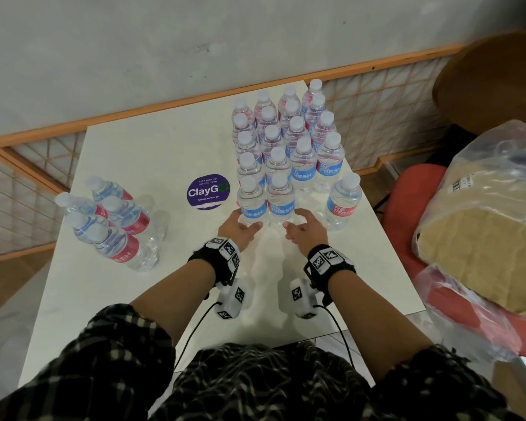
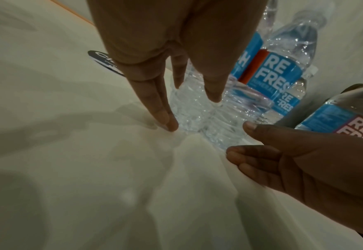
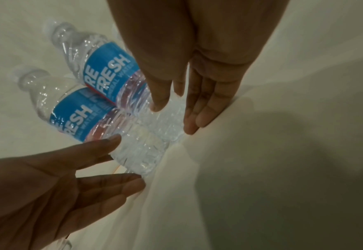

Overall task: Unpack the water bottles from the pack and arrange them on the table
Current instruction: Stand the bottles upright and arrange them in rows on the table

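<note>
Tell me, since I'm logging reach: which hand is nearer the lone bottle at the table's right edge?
Right. The right hand sits just left of the lone bottle; the left hand lies farther left.

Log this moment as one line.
left hand open | right hand open | both flank two front clear plastic water bottles | white table

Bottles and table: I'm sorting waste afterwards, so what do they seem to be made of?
Bottles: thin clear plastic, glossy; ribbed walls glint and show the water inside. The caps look like white opaque plastic, and the blue labels look like printed film. Table: smooth off-white top with a low sheen, probably laminate or plastic; its core cannot be seen.
</note>
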The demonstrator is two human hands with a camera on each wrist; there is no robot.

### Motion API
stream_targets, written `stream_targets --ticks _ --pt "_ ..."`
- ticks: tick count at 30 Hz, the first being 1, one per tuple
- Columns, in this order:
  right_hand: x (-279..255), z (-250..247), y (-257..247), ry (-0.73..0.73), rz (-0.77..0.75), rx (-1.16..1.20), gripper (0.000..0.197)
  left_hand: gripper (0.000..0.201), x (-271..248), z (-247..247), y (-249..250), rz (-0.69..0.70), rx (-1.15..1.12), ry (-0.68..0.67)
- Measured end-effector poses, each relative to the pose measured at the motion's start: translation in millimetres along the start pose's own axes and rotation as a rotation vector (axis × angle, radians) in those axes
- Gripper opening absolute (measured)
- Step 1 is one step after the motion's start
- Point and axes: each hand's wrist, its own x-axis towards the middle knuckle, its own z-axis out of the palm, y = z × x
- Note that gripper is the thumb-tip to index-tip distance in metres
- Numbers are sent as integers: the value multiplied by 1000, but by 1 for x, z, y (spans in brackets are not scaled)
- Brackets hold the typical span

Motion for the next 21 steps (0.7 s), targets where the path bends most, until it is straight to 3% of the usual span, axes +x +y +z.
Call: stream_targets --ticks 9,14,16,18,21 --pt "2 6 -5 37 42 -5 41 72 2 -6 0 -4 24 -38" --pt "-2 -29 16 76 243 98 16 77 1 -8 -3 36 73 -54" --pt "-8 -49 22 225 287 204 27 76 -1 -5 0 85 69 -34" --pt "-12 -62 20 377 236 274 41 72 -3 -2 6 114 47 -18" --pt "-9 -65 12 419 79 153 68 70 -2 0 13 111 62 6"
